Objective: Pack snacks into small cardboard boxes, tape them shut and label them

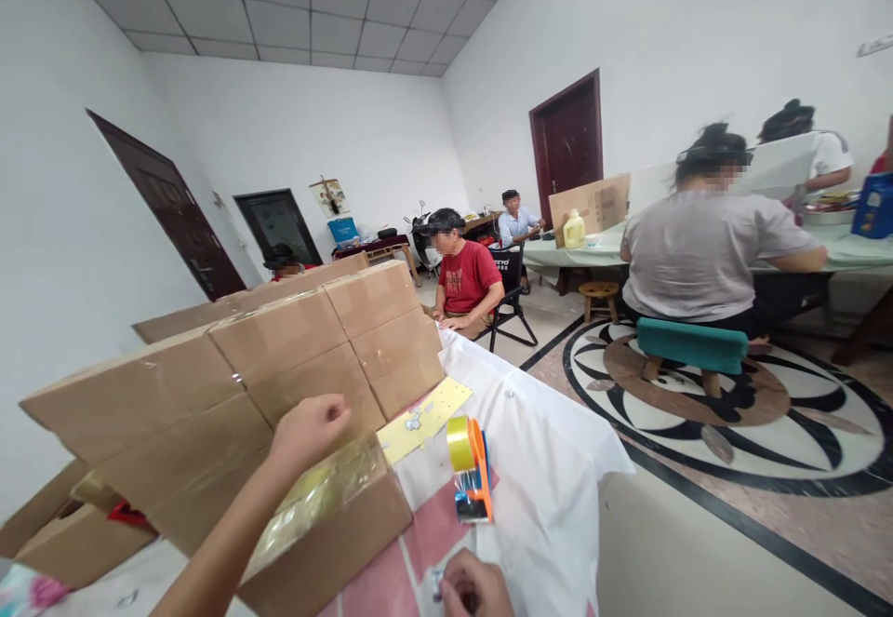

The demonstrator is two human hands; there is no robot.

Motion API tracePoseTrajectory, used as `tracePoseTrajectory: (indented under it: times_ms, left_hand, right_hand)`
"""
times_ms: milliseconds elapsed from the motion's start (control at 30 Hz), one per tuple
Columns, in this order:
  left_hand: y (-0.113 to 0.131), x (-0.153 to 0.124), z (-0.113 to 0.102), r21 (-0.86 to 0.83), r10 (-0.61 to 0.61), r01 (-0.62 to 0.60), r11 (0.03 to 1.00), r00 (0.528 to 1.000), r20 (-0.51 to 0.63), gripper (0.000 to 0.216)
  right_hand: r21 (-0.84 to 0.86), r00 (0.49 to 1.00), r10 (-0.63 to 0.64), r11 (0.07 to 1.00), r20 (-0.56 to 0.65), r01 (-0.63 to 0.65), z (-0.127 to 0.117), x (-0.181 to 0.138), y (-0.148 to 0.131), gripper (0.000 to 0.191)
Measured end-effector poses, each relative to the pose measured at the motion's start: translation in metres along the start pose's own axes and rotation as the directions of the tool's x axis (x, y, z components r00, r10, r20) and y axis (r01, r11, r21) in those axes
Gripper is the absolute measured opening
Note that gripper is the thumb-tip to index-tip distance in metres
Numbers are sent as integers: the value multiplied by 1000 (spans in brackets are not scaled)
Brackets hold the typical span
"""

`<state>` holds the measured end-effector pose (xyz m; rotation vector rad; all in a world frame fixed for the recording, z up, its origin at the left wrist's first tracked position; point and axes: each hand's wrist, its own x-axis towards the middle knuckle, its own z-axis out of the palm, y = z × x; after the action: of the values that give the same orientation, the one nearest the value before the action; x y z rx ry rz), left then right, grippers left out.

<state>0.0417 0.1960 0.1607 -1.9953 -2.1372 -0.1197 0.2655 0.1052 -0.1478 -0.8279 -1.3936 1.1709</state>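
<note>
My left hand (309,429) is closed in a loose fist and rests on the far top edge of a taped cardboard box (327,529) in front of me. My right hand (474,587) sits at the bottom edge of the view, fingers curled around a small blue and white item I cannot make out. An orange tape dispenser (471,470) with a yellow roll stands on the table just beyond my right hand. A yellow sheet (425,417) lies flat behind the box.
Tall cardboard boxes (230,356) stand as a wall on the left of the white-covered table (551,468). A person in a red shirt (466,277) sits beyond. Another person in grey (704,245) sits on a teal stool (690,345) at a green table on the right.
</note>
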Motion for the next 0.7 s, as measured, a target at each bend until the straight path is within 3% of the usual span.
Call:
tracePoseTrajectory:
  times_ms: [67, 133, 233, 367, 567, 700]
  left_hand:
    - [-38, -28, 11, -106, -83, 82, 991, 997, -8, 34]
    - [-71, -47, 36, -199, -161, 164, 966, 986, 30, 42]
    - [-100, -62, 78, -278, -241, 277, 920, 958, 157, 59]
    - [-108, -74, 103, -408, -190, 256, 876, 962, 195, 66]
    - [-116, -88, 99, -540, -114, 151, 828, 988, 102, 57]
    - [-122, -93, 103, -577, -72, 103, 810, 994, 77, 55]
  right_hand:
    - [66, 998, -29, 997, -58, 33, 1, 3, -5, 42]
    - [112, 996, -28, 993, -85, 38, 1, 4, -16, 45]
    - [139, 1000, -1, 990, -30, 5, -2, 3, -35, 45]
    - [122, 1000, 25, 992, 13, -27, -5, 1, -50, 36]
    - [208, 993, 117, 972, -30, -108, -7, 9, -54, 32]
    - [233, 995, 75, 971, -58, -60, -9, 25, -67, 30]
